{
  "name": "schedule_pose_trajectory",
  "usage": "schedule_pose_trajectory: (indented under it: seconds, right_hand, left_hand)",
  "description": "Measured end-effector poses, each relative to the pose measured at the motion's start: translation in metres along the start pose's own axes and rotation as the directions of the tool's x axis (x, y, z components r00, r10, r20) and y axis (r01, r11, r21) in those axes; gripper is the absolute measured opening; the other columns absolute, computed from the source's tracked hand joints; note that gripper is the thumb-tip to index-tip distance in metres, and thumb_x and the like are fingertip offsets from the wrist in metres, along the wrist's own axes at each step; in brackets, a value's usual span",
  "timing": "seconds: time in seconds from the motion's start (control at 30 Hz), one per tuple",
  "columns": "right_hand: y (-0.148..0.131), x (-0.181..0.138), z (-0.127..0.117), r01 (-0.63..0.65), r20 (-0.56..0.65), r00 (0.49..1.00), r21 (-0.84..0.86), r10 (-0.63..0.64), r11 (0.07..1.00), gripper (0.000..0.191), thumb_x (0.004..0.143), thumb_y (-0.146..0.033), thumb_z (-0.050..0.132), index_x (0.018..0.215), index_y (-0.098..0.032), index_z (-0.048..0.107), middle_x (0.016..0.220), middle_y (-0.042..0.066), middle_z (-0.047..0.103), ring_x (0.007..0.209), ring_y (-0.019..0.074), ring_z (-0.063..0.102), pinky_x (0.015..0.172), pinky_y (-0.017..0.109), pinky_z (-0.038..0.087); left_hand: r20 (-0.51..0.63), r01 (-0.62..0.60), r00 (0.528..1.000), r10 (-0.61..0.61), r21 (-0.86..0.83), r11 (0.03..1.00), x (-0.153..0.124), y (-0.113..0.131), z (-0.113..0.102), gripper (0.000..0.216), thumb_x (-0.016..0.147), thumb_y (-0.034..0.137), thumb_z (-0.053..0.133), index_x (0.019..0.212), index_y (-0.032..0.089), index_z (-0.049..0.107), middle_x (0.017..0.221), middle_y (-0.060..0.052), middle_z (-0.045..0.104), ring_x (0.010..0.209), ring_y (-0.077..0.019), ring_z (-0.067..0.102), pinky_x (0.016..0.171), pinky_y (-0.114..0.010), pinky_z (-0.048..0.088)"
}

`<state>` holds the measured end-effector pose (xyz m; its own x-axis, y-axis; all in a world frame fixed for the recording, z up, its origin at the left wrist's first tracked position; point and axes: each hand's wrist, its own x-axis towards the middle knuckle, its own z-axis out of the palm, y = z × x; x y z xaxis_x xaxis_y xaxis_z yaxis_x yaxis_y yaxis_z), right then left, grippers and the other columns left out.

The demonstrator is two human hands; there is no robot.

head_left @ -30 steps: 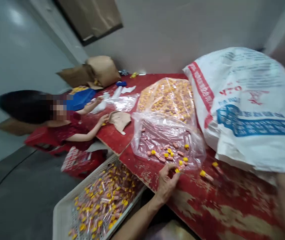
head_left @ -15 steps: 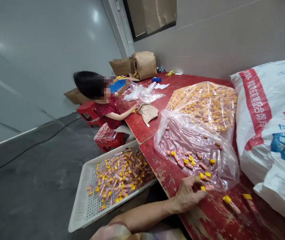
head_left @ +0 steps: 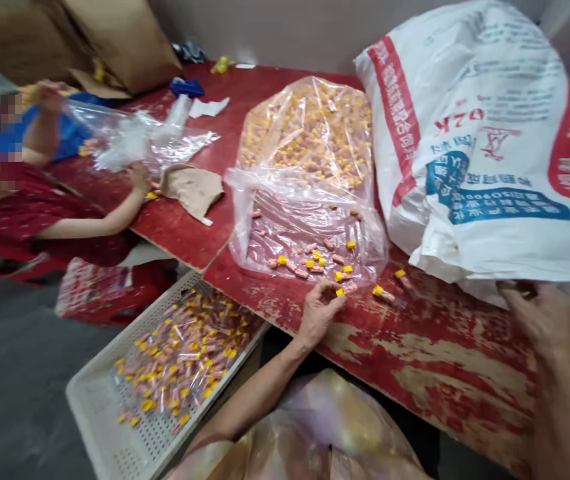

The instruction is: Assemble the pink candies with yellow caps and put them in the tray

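My left hand (head_left: pixel 319 312) rests on the worn red table (head_left: pixel 429 353) at the mouth of a clear plastic bag (head_left: pixel 309 220). Its fingertips pinch a small yellow-capped pink piece (head_left: pixel 339 292). The bag holds a thin scatter of the same pieces. Two more pieces (head_left: pixel 382 292) lie loose on the table just right of the bag. My right hand (head_left: pixel 539 319) is at the lower right, fingers curled against the bottom edge of a big white woven sack (head_left: pixel 475 147). It is blurred, so its grip is unclear.
Behind the first bag lies a full clear bag (head_left: pixel 309 127) of the pieces. A white perforated tray (head_left: pixel 109 430) with wrapped pieces sits below the table's edge. Another person in red (head_left: pixel 39 210) works at the left, next to crumpled plastic (head_left: pixel 135 140) and brown paper bags (head_left: pixel 125 40).
The view has swung right and down. My left hand stays at the bag's mouth on a yellow-capped piece. My right hand has come into view at the sack's edge.
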<state>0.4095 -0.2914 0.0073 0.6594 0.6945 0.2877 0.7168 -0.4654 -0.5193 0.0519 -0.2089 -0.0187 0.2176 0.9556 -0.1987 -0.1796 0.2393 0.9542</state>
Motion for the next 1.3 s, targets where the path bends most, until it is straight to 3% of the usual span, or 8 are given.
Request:
schedule_pose_trajectory:
  seconds: [0.1,0.2,0.33,0.6,0.8,1.0,1.13,1.3]
  right_hand:
    - [-0.018,-0.062,-0.016,-0.157,0.145,0.982,0.296,0.119,0.942,0.032,0.073,-0.048,0.066,0.094,-0.025,0.062,0.087,0.011,0.062,0.072,0.0201,0.057,0.069,0.039,0.046]
    - [-0.054,-0.112,0.000,-0.281,0.364,0.931,0.652,0.034,0.704,0.034,0.073,-0.044,0.067,0.098,-0.023,0.056,0.098,0.009,0.062,0.084,0.0211,0.060,0.072,0.036,0.051]
    - [-0.085,-0.135,0.029,-0.320,0.395,0.918,0.800,-0.044,0.507,0.035,0.072,-0.040,0.069,0.095,-0.021,0.052,0.102,0.009,0.060,0.091,0.0211,0.061,0.076,0.034,0.052]
    - [-0.104,-0.141,0.046,0.024,0.410,0.836,0.638,-0.366,0.770,0.028,0.089,-0.030,0.048,0.115,-0.021,0.054,0.107,0.008,0.061,0.098,0.0185,0.060,0.085,0.033,0.051]
    - [-0.113,-0.150,0.061,0.242,0.219,0.869,0.594,-0.443,0.768,0.027,0.092,-0.027,0.044,0.114,-0.021,0.057,0.105,0.008,0.062,0.098,0.0188,0.061,0.086,0.033,0.051]
    - [-0.100,-0.149,0.070,0.434,0.152,0.803,0.515,-0.577,0.739,0.033,0.093,-0.018,0.044,0.125,-0.024,0.049,0.113,0.007,0.060,0.104,0.0187,0.058,0.089,0.034,0.048]
    - [-0.100,-0.145,0.075,0.616,0.113,0.760,0.185,-0.640,0.765,0.033,0.092,-0.020,0.050,0.124,-0.021,0.051,0.105,0.007,0.063,0.091,0.0226,0.057,0.079,0.038,0.043]
    - [-0.102,-0.141,0.073,0.617,0.052,0.787,-0.062,-0.614,0.785,0.036,0.092,-0.025,0.048,0.127,-0.019,0.049,0.115,0.011,0.059,0.098,0.0255,0.052,0.081,0.041,0.038]
  left_hand:
    - [0.082,0.039,0.996,-0.036,-0.042,0.998,-0.003,-0.003,0.009,0.026,0.065,0.028,0.075,0.086,0.017,0.063,0.072,0.002,0.058,0.063,-0.0095,0.053,0.063,-0.022,0.046]
    - [0.172,0.084,0.982,-0.079,-0.020,0.996,-0.010,-0.005,0.024,0.025,0.066,0.028,0.076,0.086,0.017,0.065,0.075,0.001,0.059,0.065,-0.0096,0.053,0.063,-0.021,0.046]
    - [0.250,0.161,0.957,-0.149,-0.030,0.986,-0.023,-0.004,0.040,0.032,0.066,0.033,0.077,0.091,0.018,0.064,0.075,0.001,0.062,0.063,-0.0102,0.055,0.062,-0.022,0.047]
    - [0.146,-0.103,0.986,0.083,0.138,0.985,-0.037,-0.002,0.039,0.020,0.083,0.031,0.062,0.095,0.019,0.071,0.089,-0.005,0.065,0.082,-0.0155,0.061,0.079,-0.028,0.049]
    - [0.244,-0.330,0.934,0.262,0.301,0.895,-0.037,-0.007,0.033,0.025,0.090,0.025,0.050,0.107,0.022,0.069,0.091,-0.006,0.063,0.085,-0.0158,0.059,0.079,-0.027,0.048]
    - [0.421,-0.412,0.869,0.261,0.322,0.853,-0.027,-0.004,0.026,0.024,0.090,0.022,0.048,0.095,0.021,0.072,0.091,-0.007,0.065,0.085,-0.0165,0.061,0.079,-0.027,0.049]
    - [0.349,-0.508,0.858,0.376,0.478,0.717,0.016,0.011,0.024,0.021,0.087,0.020,0.050,0.078,0.018,0.069,0.080,-0.006,0.062,0.075,-0.0169,0.060,0.072,-0.028,0.048]
    - [0.126,-0.422,0.833,0.539,0.774,0.472,0.139,0.033,0.014,0.014,0.080,0.014,0.053,0.086,0.017,0.066,0.092,-0.011,0.061,0.086,-0.0241,0.058,0.080,-0.036,0.045]
